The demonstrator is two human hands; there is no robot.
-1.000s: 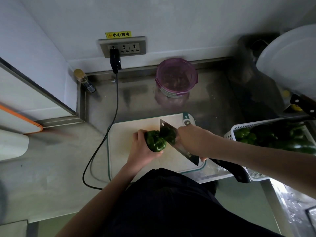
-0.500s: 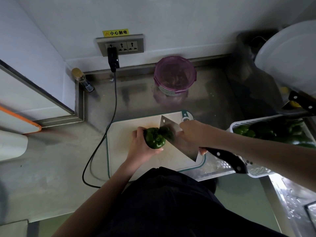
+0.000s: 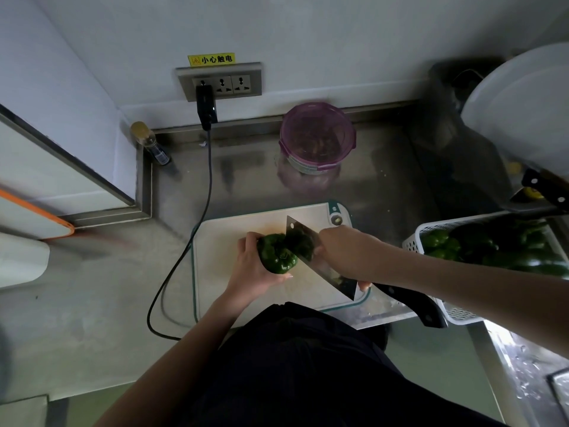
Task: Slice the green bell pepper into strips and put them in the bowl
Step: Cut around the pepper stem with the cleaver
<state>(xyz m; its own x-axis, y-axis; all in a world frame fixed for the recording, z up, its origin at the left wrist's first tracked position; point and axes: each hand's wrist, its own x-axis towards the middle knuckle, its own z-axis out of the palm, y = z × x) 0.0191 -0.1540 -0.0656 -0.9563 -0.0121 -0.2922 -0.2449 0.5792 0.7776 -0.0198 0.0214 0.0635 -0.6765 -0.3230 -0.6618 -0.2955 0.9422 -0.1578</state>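
Work is only just starting; the pepper (image 3: 276,253) looks whole on the board (image 3: 234,291), no strips show, and the bowl (image 3: 317,137) sits well apart by the wall, so cutting and moving the strips are left; the left hand (image 3: 255,266) curls its fingers (image 3: 246,241) round the pepper and holds it still; the right hand (image 3: 345,254) grips the knife (image 3: 311,251), whose blade touches the pepper's right side.

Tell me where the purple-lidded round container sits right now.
In the head view, the purple-lidded round container stands on the steel counter against the back wall, beyond the white cutting board and right of the wall socket.
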